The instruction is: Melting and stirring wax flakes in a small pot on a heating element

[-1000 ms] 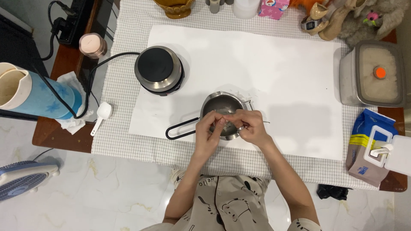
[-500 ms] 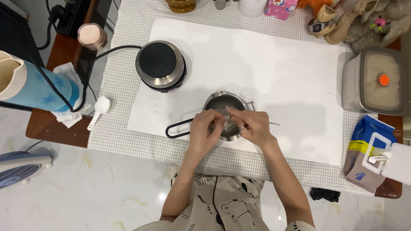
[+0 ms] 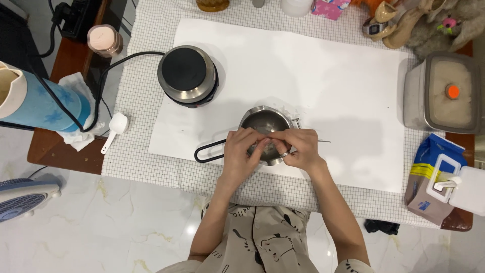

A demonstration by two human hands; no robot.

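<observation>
Left hand and right hand meet fingertip to fingertip over the small steel pot on the white sheet, pinching something tiny, unidentifiable. Pot looks light, rigid, slick; best gripped by its black loop handle.

Hands hide pot contents; fan cropped.

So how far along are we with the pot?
Set out: small steel pot on the white sheet, off the hot plate. In hand: left hand and right hand meet fingertip to fingertip over it. Left: pot not yet on the hot plate.
</observation>
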